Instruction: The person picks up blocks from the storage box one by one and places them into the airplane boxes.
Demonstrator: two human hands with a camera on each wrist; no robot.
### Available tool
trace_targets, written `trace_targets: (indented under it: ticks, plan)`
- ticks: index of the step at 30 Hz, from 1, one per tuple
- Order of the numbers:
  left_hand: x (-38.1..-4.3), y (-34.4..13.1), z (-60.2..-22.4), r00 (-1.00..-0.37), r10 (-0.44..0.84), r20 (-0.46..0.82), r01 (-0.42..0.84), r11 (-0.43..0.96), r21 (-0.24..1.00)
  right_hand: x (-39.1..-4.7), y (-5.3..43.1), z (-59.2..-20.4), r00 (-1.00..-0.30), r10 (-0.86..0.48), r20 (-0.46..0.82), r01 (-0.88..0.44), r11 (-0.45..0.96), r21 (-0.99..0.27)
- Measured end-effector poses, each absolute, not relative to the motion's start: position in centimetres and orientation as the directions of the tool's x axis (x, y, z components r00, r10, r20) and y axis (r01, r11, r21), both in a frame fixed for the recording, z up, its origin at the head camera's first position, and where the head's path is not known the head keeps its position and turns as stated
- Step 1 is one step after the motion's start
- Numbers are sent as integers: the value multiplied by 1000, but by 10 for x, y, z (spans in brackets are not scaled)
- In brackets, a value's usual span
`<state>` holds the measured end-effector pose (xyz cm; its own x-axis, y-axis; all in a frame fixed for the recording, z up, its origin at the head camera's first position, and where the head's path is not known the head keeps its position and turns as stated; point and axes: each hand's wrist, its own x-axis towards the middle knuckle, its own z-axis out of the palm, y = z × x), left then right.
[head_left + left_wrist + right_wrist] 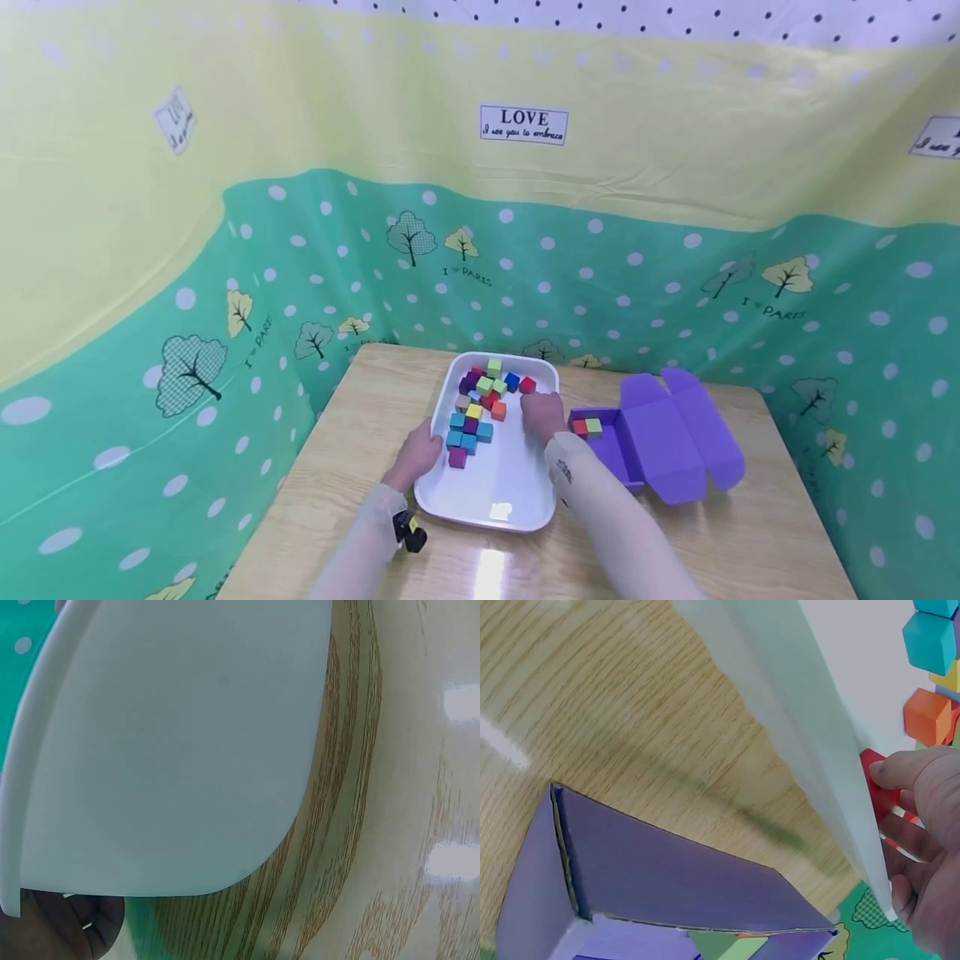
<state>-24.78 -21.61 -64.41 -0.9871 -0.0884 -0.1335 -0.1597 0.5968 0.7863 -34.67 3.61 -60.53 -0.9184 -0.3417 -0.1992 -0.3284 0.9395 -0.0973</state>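
Flat-faced red cube (pixel 883 801) pinched by right hand (pixel 939 825); left hand (pixel 418 454) grips white tray (pixel 517 483).
Right wrist view, right of frame, shows the pinch; head view hides it.

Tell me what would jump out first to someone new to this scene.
The jumble of bright cubes likely draws the eye first, gathered in the far and left parts of the white tray. Next comes the vivid purple box to the tray's right, its lid folded out to the right. Near the tray's right wall, the right grip has its thumb on a red cube.
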Motion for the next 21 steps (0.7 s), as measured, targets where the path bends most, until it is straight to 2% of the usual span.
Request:
trace_targets:
  ticks: [2, 5, 12, 14, 17, 21]
  plan:
    - [-248, -215, -645, -989, -83, -125, -150, 598, 787, -345, 38, -605, -919, -342, -194, -332, 940, -81]
    - [-246, -214, -645, -988, -89, -127, -155, 601, 784, -343, 41, -601, -923, -331, -197, -308, 941, -138]
    - [-244, -216, -646, -986, -100, -137, -169, 639, 750, -339, 54, -575, -939, -295, -177, -175, 853, -491]
    - [-244, -216, -645, -984, -108, -143, -179, 647, 741, -339, 59, -564, -941, -291, -173, -153, 822, -548]
    - [-246, -216, -645, -984, -108, -139, -175, 659, 731, -340, 69, -552, -936, -301, -182, -148, 805, -574]
    - [-248, -216, -647, -987, -102, -126, -162, 672, 723, -340, 89, -539, -930, -337, -145, -225, 837, -499]
